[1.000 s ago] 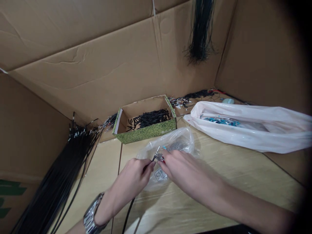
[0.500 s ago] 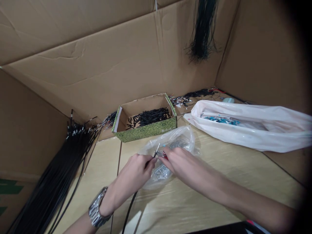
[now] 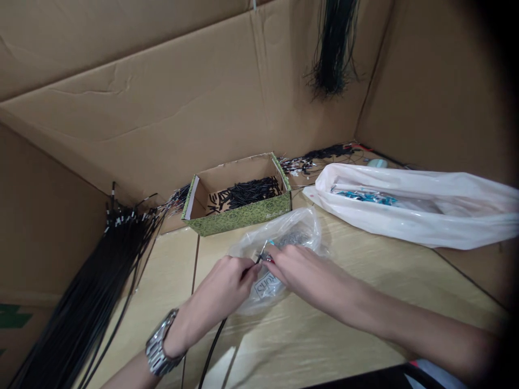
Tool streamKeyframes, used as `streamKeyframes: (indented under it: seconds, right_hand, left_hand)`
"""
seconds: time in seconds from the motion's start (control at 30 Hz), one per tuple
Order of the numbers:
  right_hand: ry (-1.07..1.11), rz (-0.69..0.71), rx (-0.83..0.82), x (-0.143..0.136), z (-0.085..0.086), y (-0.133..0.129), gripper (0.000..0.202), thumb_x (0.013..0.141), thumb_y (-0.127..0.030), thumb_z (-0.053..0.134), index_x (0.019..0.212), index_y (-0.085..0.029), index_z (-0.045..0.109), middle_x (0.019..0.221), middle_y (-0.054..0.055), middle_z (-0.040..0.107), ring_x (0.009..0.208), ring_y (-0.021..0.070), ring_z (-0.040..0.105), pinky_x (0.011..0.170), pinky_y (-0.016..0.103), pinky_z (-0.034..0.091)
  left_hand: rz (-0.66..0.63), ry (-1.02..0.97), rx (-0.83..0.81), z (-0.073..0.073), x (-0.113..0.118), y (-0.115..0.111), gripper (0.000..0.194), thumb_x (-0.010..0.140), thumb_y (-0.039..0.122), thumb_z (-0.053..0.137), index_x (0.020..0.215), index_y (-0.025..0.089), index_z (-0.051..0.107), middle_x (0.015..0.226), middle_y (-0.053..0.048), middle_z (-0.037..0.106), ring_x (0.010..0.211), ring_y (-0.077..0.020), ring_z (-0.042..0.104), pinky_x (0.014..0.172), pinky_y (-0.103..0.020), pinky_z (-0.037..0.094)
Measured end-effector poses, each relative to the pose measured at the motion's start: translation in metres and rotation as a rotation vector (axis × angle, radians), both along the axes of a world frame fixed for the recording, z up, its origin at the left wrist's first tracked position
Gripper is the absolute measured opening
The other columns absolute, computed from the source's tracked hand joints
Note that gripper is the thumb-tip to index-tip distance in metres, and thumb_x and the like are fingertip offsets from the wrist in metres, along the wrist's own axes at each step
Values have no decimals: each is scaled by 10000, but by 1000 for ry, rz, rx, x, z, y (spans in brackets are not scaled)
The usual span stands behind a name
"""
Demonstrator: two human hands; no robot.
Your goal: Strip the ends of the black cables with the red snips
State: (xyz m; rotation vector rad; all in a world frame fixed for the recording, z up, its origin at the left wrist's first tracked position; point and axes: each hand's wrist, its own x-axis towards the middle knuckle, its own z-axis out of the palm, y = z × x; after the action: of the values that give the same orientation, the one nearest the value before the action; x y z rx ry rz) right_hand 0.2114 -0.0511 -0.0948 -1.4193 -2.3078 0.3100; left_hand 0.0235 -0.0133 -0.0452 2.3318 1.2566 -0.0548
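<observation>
My left hand (image 3: 233, 278) is closed, pinching a black cable (image 3: 214, 346) close to its end. The cable's thin pale tip (image 3: 264, 247) points up between my two hands, and its length runs down below my left wrist. In my right hand (image 3: 298, 267) is a pair of small red-handled pliers (image 3: 267, 259), mostly hidden by the fingers. Their metal head meets the cable near the tip. Under both hands lies a clear plastic bag (image 3: 263, 289) with printed lettering, holding small greyish pieces that I cannot make out.
Behind the bag stands a green patterned box (image 3: 239, 219) of short black tubes. A white plastic bag (image 3: 413, 229) with blue and silvery pieces lies right. Many black cables (image 3: 93, 286) lie left; a dark wire bundle (image 3: 332, 59) hangs against the cardboard wall (image 3: 182, 97).
The pliers and my right fingers have shifted slightly up around the cable tip, covering more of it. My left hand keeps its grip. The whole view has moved a little.
</observation>
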Motion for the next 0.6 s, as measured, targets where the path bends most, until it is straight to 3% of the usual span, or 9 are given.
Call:
streamKeyframes:
  seconds: [0.13, 0.33, 0.47, 0.6]
  right_hand:
    - [29, -32, 1, 5, -4, -1, 204, 1013, -238, 509, 1010, -107, 666, 755, 67, 657, 642, 177, 569, 537, 301, 245]
    - [63, 9, -38, 7, -1, -2, 257, 1015, -174, 450, 913, -139, 683, 740, 50, 660, 630, 161, 572, 559, 300, 269]
    - [69, -95, -91, 16, 8, -6, 201, 1005, -228, 494, 991, -146, 676, 797, 74, 698, 689, 212, 650, 575, 303, 321]
    - [123, -177, -196, 30, 20, -9, 172, 986, -267, 540, 941, -175, 679, 770, 64, 710, 671, 222, 670, 582, 299, 363]
  left_hand:
    - [-1, 1, 1, 1, 0, 1, 358, 986, 268, 445, 718, 168, 660, 525, -9, 632, 504, -137, 555, 557, -263, 353]
    - [4, -108, -101, 3, 0, 1, 348, 1007, 305, 437, 775, 181, 666, 521, 34, 578, 485, -121, 550, 533, -228, 382]
    - [46, -272, -199, 0, -8, 2, 369, 1029, 397, 415, 878, 174, 668, 552, 56, 519, 485, -114, 553, 528, -213, 426]
    - [118, -427, -314, -7, -18, 6, 394, 1019, 463, 439, 1004, 158, 688, 613, 47, 533, 492, -113, 563, 503, -207, 471]
